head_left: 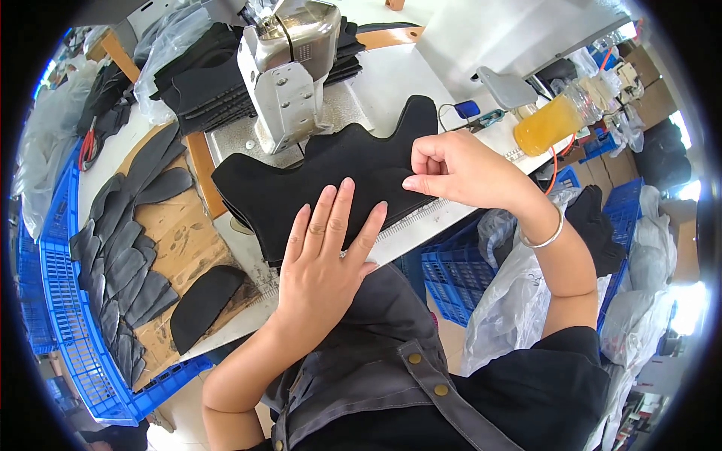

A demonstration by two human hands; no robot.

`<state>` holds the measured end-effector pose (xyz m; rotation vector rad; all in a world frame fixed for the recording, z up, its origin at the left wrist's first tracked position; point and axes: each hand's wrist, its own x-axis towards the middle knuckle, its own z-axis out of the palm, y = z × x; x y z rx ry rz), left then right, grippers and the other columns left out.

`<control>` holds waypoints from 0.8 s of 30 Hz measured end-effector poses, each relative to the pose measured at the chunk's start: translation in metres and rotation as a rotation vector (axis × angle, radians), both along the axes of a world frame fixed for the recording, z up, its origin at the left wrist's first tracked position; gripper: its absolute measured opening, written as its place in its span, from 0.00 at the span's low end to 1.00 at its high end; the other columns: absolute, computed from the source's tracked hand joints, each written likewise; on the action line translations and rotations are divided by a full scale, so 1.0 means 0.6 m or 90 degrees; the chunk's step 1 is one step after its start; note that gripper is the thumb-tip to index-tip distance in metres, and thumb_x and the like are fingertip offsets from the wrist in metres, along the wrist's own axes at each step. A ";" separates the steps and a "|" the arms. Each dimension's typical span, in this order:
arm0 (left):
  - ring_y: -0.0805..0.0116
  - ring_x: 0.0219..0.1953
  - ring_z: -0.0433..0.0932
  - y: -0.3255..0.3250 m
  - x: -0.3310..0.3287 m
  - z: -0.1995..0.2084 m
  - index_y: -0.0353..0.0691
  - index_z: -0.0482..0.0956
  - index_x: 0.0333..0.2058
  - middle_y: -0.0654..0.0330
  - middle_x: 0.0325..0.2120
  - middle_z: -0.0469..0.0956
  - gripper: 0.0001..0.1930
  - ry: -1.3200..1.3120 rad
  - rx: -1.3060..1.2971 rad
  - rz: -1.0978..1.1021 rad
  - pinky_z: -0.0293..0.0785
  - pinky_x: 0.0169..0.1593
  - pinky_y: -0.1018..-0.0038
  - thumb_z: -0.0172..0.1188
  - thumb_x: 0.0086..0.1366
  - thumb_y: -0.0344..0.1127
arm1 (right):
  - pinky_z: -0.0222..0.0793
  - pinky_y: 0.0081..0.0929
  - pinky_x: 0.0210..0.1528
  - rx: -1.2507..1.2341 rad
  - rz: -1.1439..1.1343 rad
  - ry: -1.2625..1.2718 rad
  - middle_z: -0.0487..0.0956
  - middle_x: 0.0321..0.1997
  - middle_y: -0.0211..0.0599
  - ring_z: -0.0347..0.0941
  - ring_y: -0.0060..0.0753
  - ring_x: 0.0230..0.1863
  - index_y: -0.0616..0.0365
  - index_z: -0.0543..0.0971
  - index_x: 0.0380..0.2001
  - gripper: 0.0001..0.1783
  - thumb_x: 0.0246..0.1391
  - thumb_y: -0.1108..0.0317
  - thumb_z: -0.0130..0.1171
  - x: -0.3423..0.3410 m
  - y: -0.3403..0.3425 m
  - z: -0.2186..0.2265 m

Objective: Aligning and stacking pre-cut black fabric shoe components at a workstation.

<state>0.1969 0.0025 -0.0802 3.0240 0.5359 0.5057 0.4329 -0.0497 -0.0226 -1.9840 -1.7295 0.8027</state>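
Note:
A black cut fabric piece (331,161) with a wavy far edge lies across the white machine bed. My left hand (322,244) rests flat on its near part, fingers spread. At its right side my right hand (451,169) is closed, thumb and curled fingers pinched at the edge of what looks like a smaller rounded black layer on top. Just beyond the fabric stands the metal head of a sewing machine (289,83); the fabric hides the spot under its needle. A ruler strip (406,224) runs along the table's near edge.
Stacked black pieces (207,86) lie behind the machine at left. Leaf-shaped black pieces (124,263) and a half-round one (203,304) cover a wooden board. Red-handled scissors (89,143) lie far left. A jar of yellow liquid (549,124) stands right. Blue crates (459,263) flank the table.

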 end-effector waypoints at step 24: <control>0.61 0.62 0.63 0.027 -0.071 0.015 0.32 0.66 0.57 0.52 0.60 0.64 0.40 0.035 0.067 0.060 0.56 0.64 0.63 0.63 0.50 0.51 | 0.48 0.46 0.68 0.244 0.189 -0.548 0.64 0.66 0.43 0.60 0.41 0.66 0.63 0.63 0.61 0.38 0.46 0.62 0.60 -0.009 -0.057 -0.043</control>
